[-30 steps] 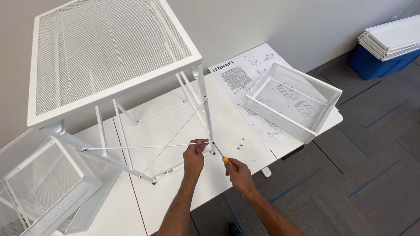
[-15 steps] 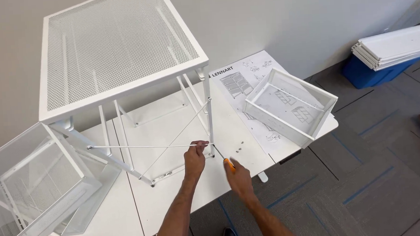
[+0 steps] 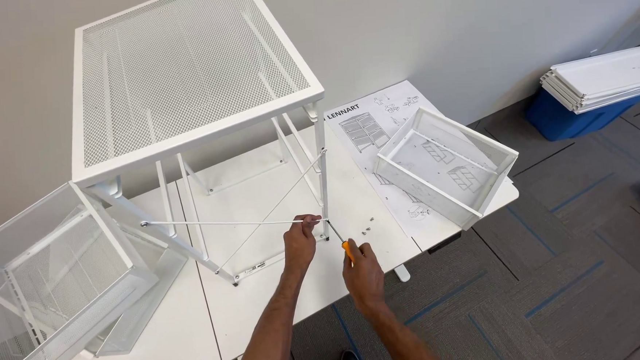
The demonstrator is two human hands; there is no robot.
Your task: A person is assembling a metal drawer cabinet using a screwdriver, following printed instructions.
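A white metal frame with a mesh top (image 3: 183, 70) stands on a white table (image 3: 268, 307). My left hand (image 3: 299, 241) pinches the end of a thin white cross rod (image 3: 220, 223) against the frame's front leg (image 3: 322, 172). My right hand (image 3: 363, 273) holds a screwdriver with an orange handle (image 3: 344, 246); its tip points at the spot where rod and leg meet. A second thin rod crosses the first diagonally behind it.
A white mesh drawer (image 3: 48, 282) lies tilted at the table's left end. Another mesh drawer (image 3: 447, 166) sits on an instruction sheet (image 3: 375, 122) at the right. Small screws (image 3: 366, 229) lie near the leg. Stacked white panels (image 3: 603, 77) rest on a blue bin on the carpet.
The view has shifted slightly, so the frame sits more to the right. Both hands stay at the joint of rod and leg, with the screwdriver held there.
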